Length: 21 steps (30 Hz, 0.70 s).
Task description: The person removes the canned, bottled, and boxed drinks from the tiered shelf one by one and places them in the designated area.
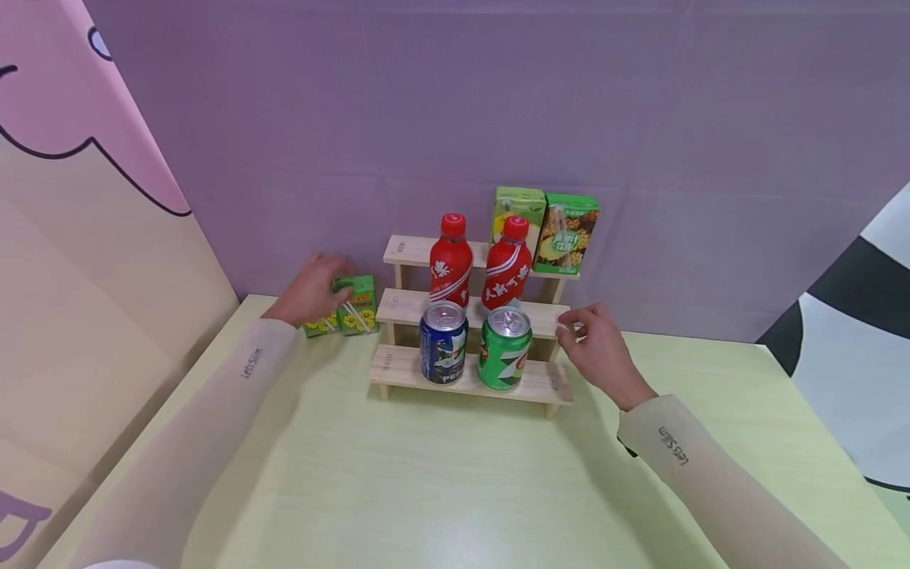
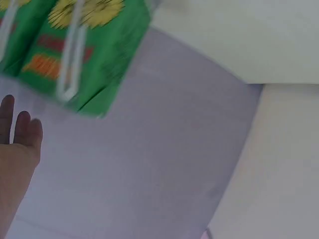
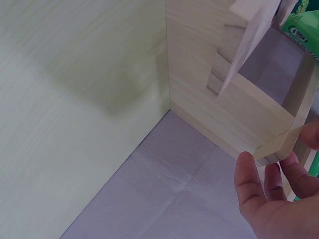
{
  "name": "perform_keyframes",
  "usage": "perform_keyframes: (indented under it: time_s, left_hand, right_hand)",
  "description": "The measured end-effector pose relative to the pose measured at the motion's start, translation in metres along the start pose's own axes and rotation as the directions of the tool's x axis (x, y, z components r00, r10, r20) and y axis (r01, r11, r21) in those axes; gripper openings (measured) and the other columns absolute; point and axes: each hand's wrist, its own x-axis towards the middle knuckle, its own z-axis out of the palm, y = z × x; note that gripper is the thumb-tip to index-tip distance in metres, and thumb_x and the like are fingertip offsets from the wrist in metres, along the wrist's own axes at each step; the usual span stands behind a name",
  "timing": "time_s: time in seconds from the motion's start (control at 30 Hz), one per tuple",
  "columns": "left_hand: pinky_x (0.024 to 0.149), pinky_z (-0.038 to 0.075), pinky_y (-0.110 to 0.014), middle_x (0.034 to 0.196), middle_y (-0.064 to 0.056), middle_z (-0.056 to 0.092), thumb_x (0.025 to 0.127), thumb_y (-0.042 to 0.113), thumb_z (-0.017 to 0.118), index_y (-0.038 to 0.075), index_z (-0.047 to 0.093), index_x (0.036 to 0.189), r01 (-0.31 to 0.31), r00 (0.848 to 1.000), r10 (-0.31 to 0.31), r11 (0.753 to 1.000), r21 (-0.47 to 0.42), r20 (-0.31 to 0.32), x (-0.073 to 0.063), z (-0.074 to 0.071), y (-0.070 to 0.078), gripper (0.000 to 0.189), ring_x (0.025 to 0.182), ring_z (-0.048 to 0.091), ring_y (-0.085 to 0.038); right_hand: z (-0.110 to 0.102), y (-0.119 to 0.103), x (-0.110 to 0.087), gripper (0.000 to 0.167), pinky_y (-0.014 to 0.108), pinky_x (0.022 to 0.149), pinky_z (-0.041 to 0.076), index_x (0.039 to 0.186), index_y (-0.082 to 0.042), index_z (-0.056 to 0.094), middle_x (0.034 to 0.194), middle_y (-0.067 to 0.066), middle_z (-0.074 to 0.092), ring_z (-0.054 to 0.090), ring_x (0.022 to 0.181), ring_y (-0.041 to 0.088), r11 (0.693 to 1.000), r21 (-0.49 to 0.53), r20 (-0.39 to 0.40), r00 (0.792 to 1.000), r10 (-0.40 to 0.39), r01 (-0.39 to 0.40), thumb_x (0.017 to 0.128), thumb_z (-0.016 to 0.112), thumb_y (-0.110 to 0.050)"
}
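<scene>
My left hand (image 1: pixel 313 288) is just over two small green juice boxes with yellow flowers and white straws, at the table's back left. The right-hand juice box (image 1: pixel 359 307) shows more fully; the other juice box (image 1: pixel 323 325) is partly behind the hand. In the left wrist view, the fingers (image 2: pixel 22 130) are extended, with a gap between them and the boxes. My right hand (image 1: pixel 596 352) grips the right end of the middle board of a three-step wooden display stand (image 1: pixel 398 307); fingers and thumb lie on either side of the board's end in the right wrist view.
A blue can (image 1: pixel 443 344) and a green can (image 1: pixel 505 349) stand on the bottom step. Two red bottles, a left bottle (image 1: pixel 451 265) and a right bottle (image 1: pixel 506 265), stand behind them. Drink cartons (image 1: pixel 566 235) occupy the top step. A purple backdrop (image 1: pixel 426 95) rises behind.
</scene>
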Motion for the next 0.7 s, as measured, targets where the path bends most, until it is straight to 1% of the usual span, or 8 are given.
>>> perform_keyframes:
  time_s: [0.07, 0.17, 0.27, 0.33, 0.4, 0.47, 0.63, 0.7]
  left_hand:
    - [0.100, 0.034, -0.046, 0.116, -0.016, 0.057, 0.089, 0.012, 0.063, -0.002, 0.058, 0.117, -0.022, 1.000, 0.022, 1.000, -0.013, -0.019, 0.002, -0.008, 0.008, 0.031, 0.116, 0.041, -0.032]
    - [0.103, 0.031, -0.046, 0.119, -0.016, 0.056, 0.091, 0.013, 0.062, -0.002, 0.057, 0.119, -0.071, 0.995, 0.069, 0.997, -0.035, -0.067, 0.007, -0.022, 0.022, 0.033, 0.118, 0.041, -0.033]
    - [0.103, 0.031, -0.045, 0.121, -0.014, 0.055, 0.091, 0.014, 0.062, 0.000, 0.058, 0.117, -0.123, 0.986, 0.116, 0.991, -0.052, -0.118, 0.014, -0.035, 0.036, 0.031, 0.120, 0.040, -0.032]
    - [0.103, 0.031, -0.044, 0.121, -0.013, 0.055, 0.091, 0.015, 0.062, 0.001, 0.058, 0.117, -0.147, 0.981, 0.138, 0.988, -0.053, -0.137, 0.017, -0.042, 0.045, 0.030, 0.120, 0.040, -0.031]
    - [0.103, 0.030, -0.044, 0.123, -0.012, 0.055, 0.091, 0.016, 0.062, 0.001, 0.059, 0.118, -0.162, 0.978, 0.155, 0.986, -0.041, -0.142, 0.019, -0.048, 0.054, 0.031, 0.122, 0.040, -0.031]
    - [0.104, 0.030, -0.044, 0.125, -0.012, 0.054, 0.092, 0.018, 0.061, 0.002, 0.058, 0.121, -0.164, 0.978, 0.160, 0.986, -0.023, -0.132, 0.021, -0.053, 0.063, 0.033, 0.123, 0.039, -0.030]
    - [0.105, 0.031, -0.043, 0.129, -0.009, 0.052, 0.093, 0.024, 0.059, 0.005, 0.056, 0.125, -0.148, 0.983, 0.148, 0.989, 0.006, -0.105, 0.023, -0.066, 0.088, 0.037, 0.125, 0.039, -0.027]
    - [0.104, 0.033, -0.042, 0.130, -0.008, 0.052, 0.093, 0.026, 0.059, 0.007, 0.056, 0.126, -0.146, 0.984, 0.145, 0.989, -0.004, -0.103, 0.024, -0.071, 0.099, 0.038, 0.125, 0.039, -0.026]
  right_hand:
    - [0.000, 0.000, 0.000, 0.027, 0.043, 0.077, 0.050, 0.114, 0.005, 0.060, 0.110, 0.017, 0.043, 0.052, 0.095, 0.033, 1.000, -0.001, 0.000, 1.000, 0.002, -0.002, 0.094, 0.056, -0.013]
    - [0.000, -0.001, -0.001, 0.027, 0.043, 0.078, 0.050, 0.114, 0.005, 0.060, 0.110, 0.017, 0.043, 0.052, 0.096, 0.033, 1.000, -0.003, 0.000, 1.000, 0.009, -0.009, 0.094, 0.056, -0.014]
    - [0.000, -0.001, -0.001, 0.028, 0.044, 0.078, 0.050, 0.115, 0.005, 0.060, 0.111, 0.017, 0.042, 0.051, 0.097, 0.033, 1.000, -0.005, 0.003, 1.000, 0.017, -0.017, 0.094, 0.056, -0.014]
    - [-0.001, -0.001, -0.001, 0.028, 0.044, 0.078, 0.050, 0.115, 0.005, 0.060, 0.111, 0.017, 0.042, 0.051, 0.098, 0.034, 1.000, -0.002, 0.006, 1.000, 0.020, -0.020, 0.095, 0.055, -0.014]
    - [-0.001, -0.001, -0.002, 0.028, 0.044, 0.078, 0.050, 0.115, 0.005, 0.059, 0.112, 0.017, 0.042, 0.050, 0.099, 0.034, 1.000, -0.001, 0.008, 1.000, 0.022, -0.022, 0.095, 0.055, -0.014]
    - [-0.001, -0.001, -0.002, 0.028, 0.044, 0.078, 0.050, 0.115, 0.005, 0.059, 0.112, 0.017, 0.041, 0.050, 0.099, 0.034, 1.000, 0.000, 0.008, 1.000, 0.023, -0.023, 0.095, 0.055, -0.014]
    - [0.000, 0.000, -0.001, 0.028, 0.044, 0.078, 0.050, 0.115, 0.005, 0.060, 0.111, 0.018, 0.042, 0.051, 0.098, 0.034, 1.000, -0.004, 0.003, 1.000, 0.009, -0.009, 0.094, 0.055, -0.014]
    - [0.000, 0.000, -0.001, 0.028, 0.045, 0.079, 0.050, 0.115, 0.005, 0.060, 0.111, 0.018, 0.042, 0.051, 0.098, 0.034, 1.000, -0.005, 0.002, 1.000, 0.004, -0.004, 0.094, 0.055, -0.014]
